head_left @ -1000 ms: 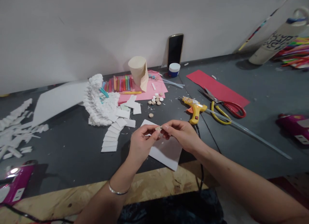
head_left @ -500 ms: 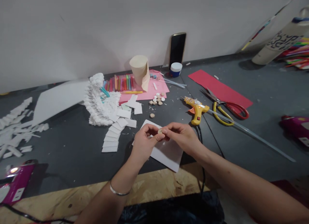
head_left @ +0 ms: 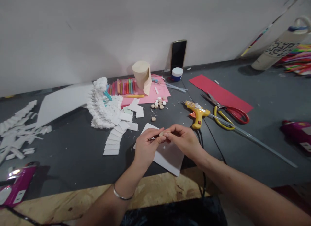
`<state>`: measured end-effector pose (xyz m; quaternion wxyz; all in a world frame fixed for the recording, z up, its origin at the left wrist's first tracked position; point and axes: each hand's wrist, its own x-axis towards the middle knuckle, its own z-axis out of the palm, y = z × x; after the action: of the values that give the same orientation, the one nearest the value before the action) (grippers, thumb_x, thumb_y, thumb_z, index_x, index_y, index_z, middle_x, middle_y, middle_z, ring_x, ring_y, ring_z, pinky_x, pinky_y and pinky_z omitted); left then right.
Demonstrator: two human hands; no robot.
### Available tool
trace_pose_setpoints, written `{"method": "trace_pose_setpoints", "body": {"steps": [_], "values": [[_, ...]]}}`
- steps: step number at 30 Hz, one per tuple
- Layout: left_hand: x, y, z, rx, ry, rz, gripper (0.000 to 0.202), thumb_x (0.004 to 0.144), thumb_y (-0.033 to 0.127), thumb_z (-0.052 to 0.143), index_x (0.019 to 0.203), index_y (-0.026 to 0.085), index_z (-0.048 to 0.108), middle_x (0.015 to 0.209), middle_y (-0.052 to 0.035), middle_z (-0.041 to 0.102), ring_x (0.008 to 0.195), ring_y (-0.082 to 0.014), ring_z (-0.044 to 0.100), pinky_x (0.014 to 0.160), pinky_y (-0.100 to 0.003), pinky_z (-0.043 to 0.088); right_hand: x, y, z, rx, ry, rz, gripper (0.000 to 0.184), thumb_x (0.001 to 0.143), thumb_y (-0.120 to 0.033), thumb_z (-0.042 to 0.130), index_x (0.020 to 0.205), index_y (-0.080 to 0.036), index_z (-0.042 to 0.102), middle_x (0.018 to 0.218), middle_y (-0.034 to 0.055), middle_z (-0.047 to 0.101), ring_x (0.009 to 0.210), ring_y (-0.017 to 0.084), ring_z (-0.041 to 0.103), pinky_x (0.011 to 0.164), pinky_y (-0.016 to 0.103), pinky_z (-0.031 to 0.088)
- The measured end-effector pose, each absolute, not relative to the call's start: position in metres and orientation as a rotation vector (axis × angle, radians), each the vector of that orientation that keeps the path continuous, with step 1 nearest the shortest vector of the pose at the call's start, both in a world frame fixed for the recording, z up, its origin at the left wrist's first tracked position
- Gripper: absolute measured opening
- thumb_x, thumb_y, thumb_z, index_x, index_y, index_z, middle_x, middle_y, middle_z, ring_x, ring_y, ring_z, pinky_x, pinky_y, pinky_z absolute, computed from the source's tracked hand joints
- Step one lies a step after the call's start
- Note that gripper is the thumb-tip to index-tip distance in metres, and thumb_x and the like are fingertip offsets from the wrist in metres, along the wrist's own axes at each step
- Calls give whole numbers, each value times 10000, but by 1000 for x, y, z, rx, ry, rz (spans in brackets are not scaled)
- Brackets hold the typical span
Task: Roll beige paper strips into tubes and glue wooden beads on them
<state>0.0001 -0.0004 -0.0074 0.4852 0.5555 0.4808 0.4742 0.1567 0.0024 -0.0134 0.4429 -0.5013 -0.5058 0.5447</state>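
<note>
Between the fingertips of my left hand (head_left: 148,142) and my right hand (head_left: 181,137) is a small round beige disc (head_left: 161,134). Both hands pinch it, thumbs close together, over a white sheet (head_left: 169,159) near the table's front. Fingers partly cover the disc. A similar loose disc (head_left: 154,119) lies just beyond my hands, and a small pile of beige and white discs (head_left: 159,103) sits farther back. To the right of my right hand rests a yellow glue gun (head_left: 198,117) with a long clear glue stick (head_left: 257,140) in it.
Scissors (head_left: 227,112) lie partly on red paper (head_left: 218,91). White cards (head_left: 112,139) fan out on the left beside a fluffy white piece (head_left: 99,106). A paper cup shape (head_left: 141,73), pastel sticks (head_left: 122,87), a jar (head_left: 177,75) and a phone (head_left: 178,55) stand behind.
Both hands still pinch the disc, with small shifts of the fingers. The whole view has moved slightly, so things on the table appear a little lower.
</note>
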Motion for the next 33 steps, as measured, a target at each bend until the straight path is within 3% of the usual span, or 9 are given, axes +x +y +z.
{"method": "trace_pose_setpoints", "body": {"steps": [3, 8, 11, 20, 33], "values": [[0, -1, -7, 1358, 1162, 1156, 169, 736, 306, 750, 883, 225, 768, 858, -45, 699, 742, -143, 645, 621, -240, 546, 157, 2, -12, -1246, -1235, 1294, 252, 726, -424, 738, 765, -194, 643, 728, 34, 709, 678, 162, 656, 658, 299, 522], [-4, 1, -4, 1292, 1131, 1124, 183, 743, 321, 744, 885, 207, 757, 858, -36, 696, 714, -132, 651, 629, -240, 554, 164, 3, -7, -1176, -1402, 1136, 226, 765, -324, 720, 968, -232, 680, 887, 42, 715, 823, 175, 663, 787, 331, 523], [-7, 2, -1, 1313, 1134, 1113, 173, 732, 312, 756, 868, 205, 756, 809, -22, 687, 671, -115, 641, 624, -226, 541, 167, 4, -4, -1166, -1480, 1095, 111, 794, -324, 691, 857, -234, 707, 873, 44, 717, 824, 180, 658, 770, 326, 519], [-6, -1, 1, 1385, 1189, 1117, 129, 747, 306, 750, 825, 205, 734, 814, -22, 678, 722, -125, 633, 599, -208, 503, 163, 4, -5, -1171, -1297, 1353, 150, 762, -341, 704, 790, -194, 685, 695, 13, 696, 634, 126, 627, 608, 257, 508], [-5, 1, -3, 1350, 1168, 1140, 201, 700, 320, 787, 748, 174, 658, 734, 10, 617, 680, -105, 588, 601, -202, 480, 163, 3, -7, -1174, -1300, 1323, 157, 707, -338, 743, 763, -196, 708, 740, 24, 719, 673, 135, 642, 641, 268, 507]]}}
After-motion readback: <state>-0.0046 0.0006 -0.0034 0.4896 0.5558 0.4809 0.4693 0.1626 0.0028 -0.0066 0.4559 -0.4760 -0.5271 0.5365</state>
